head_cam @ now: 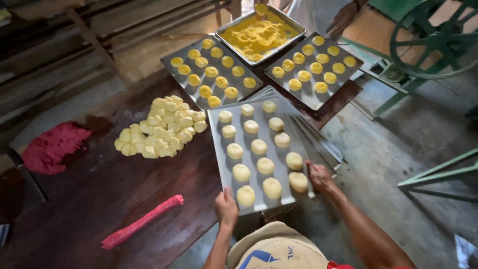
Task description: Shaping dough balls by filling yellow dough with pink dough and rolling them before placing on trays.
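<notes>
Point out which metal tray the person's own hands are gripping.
The nearest tray, holding pale uncoated dough balls; left hand and right hand grip its near edge.

Dark wooden table (99, 199) — metal trays (318, 94), loose dough pieces (162, 127), red dough roll (142, 221), red dough lump (52, 147).

The metal baking tray (219, 149) I'm gripping is a flat grey rectangle, sitting on top of a stack of the same trays at the edge of the dark wooden table, its near end sticking out past the edge. On it are twelve pale dough balls (258, 146), smooth and round, in three rows of four, none touching.
</notes>
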